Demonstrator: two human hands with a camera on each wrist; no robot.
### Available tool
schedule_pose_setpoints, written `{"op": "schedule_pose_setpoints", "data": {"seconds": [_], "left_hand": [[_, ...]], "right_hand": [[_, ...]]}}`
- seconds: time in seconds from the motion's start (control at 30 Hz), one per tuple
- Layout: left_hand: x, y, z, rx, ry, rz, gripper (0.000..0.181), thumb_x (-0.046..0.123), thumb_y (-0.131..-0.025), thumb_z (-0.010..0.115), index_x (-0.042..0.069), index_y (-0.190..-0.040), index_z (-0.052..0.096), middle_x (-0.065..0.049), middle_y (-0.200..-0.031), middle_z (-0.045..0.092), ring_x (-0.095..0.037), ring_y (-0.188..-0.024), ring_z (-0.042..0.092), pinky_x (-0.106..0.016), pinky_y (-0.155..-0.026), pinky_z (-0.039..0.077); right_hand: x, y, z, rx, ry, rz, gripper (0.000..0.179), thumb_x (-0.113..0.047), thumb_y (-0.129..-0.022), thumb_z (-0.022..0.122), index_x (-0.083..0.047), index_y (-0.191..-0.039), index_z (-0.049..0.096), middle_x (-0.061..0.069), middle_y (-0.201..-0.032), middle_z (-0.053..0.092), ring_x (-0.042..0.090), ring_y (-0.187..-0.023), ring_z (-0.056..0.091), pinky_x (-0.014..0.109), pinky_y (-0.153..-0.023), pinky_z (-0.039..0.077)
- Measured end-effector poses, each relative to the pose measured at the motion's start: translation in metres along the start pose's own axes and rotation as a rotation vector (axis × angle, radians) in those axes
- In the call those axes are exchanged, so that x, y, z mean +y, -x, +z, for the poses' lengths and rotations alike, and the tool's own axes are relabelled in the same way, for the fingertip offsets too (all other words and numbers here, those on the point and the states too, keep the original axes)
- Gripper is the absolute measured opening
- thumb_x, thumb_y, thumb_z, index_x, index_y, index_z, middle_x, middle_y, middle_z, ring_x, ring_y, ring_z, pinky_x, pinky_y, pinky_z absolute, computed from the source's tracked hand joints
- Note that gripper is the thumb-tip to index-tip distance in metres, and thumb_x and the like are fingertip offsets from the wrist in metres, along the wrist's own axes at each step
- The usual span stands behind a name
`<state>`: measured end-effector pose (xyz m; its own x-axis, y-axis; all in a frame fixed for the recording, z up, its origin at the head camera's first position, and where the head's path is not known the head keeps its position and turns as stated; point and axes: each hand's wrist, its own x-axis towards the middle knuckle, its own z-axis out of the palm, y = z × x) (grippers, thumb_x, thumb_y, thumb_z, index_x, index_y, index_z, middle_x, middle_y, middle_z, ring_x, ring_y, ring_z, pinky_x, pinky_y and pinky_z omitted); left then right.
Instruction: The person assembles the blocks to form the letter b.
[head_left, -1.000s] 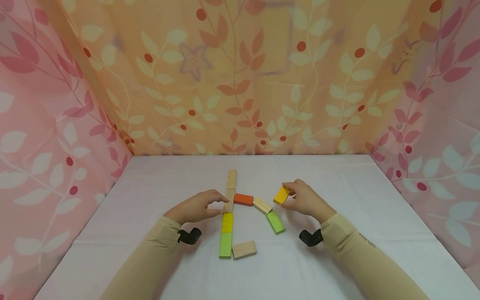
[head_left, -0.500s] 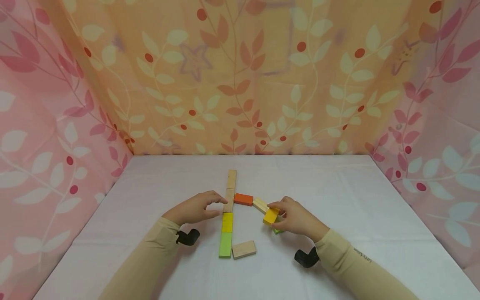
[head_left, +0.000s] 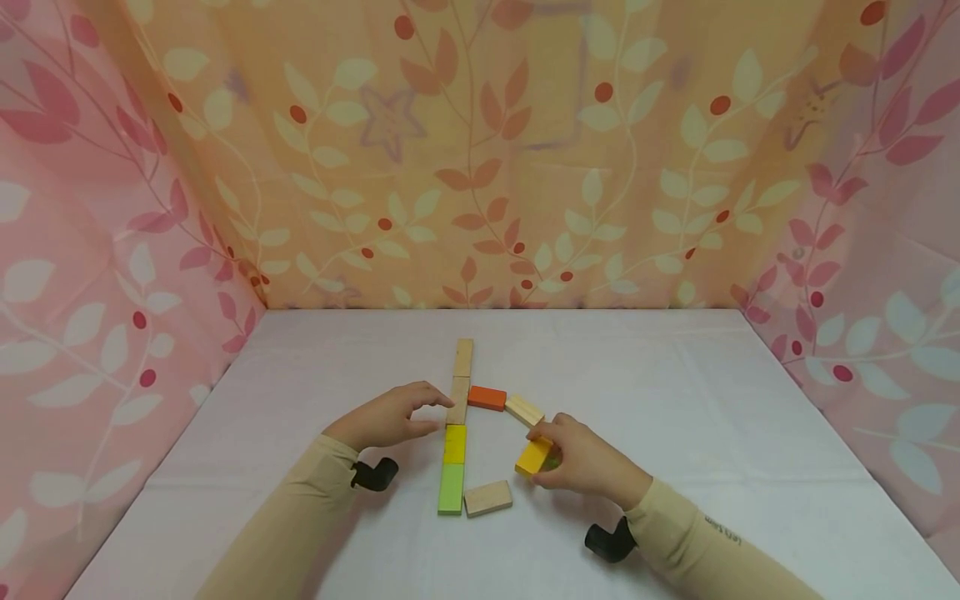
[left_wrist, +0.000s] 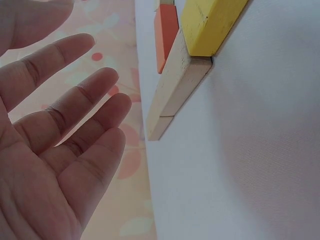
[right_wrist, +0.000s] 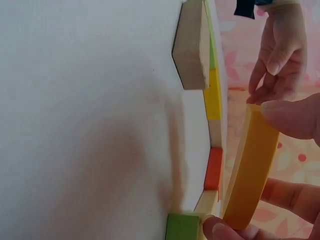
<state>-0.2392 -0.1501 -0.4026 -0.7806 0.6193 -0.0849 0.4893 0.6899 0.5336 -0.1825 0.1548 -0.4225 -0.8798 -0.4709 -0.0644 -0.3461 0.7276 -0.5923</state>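
Observation:
My right hand (head_left: pixel 588 458) pinches an orange-yellow wooden block (head_left: pixel 531 457) between thumb and fingers; in the right wrist view this block (right_wrist: pixel 252 167) is raised off the table. It partly hides a green block (right_wrist: pixel 182 227) that lies below my fingers. My left hand (head_left: pixel 390 417) hovers with relaxed, spread fingers, holding nothing, beside a straight column of blocks: two plain wood blocks (head_left: pixel 457 402), a yellow block (head_left: pixel 455 444) and a light green block (head_left: pixel 451 490). From that column a red block (head_left: pixel 487 398) and a pale grooved block (head_left: pixel 525 410) curve right toward the hidden green one.
Near the column's lower end lies another plain wood block (head_left: pixel 488 498), set at a slight slant. A white cloth covers the table (head_left: pixel 675 367). Flowered curtains (head_left: pixel 480 167) stand behind it and on both sides. Black camera mounts (head_left: pixel 611 540) sit at the wrists.
My right hand has carried the orange-yellow block left and toward the near side, from beyond the curve of blocks to over the green one. My left hand has barely moved.

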Motion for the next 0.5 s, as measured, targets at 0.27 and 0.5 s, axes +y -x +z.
{"op": "schedule_pose_setpoints", "data": {"seconds": [0.27,0.5], "left_hand": [[-0.001,0.001,-0.001,0.0,-0.004,0.014,0.034,0.019,-0.088,0.061,0.017,-0.122,0.058,0.002,-0.121,0.052,-0.018,-0.114,0.047,-0.041,-0.096,0.039],[-0.001,0.001,-0.001,0.008,-0.014,0.01,0.034,0.02,-0.088,0.062,0.018,-0.122,0.058,0.004,-0.121,0.052,-0.017,-0.114,0.047,-0.04,-0.096,0.04]], "right_hand": [[-0.004,0.004,0.006,-0.028,0.008,-0.001,0.043,-0.031,-0.068,0.077,-0.016,-0.104,0.06,0.0,-0.091,0.048,0.014,-0.081,0.046,0.029,-0.07,0.042],[-0.002,0.006,0.014,-0.025,0.03,-0.021,0.044,-0.029,-0.068,0.077,-0.014,-0.105,0.06,0.001,-0.092,0.047,0.012,-0.079,0.047,0.024,-0.068,0.044]]}}
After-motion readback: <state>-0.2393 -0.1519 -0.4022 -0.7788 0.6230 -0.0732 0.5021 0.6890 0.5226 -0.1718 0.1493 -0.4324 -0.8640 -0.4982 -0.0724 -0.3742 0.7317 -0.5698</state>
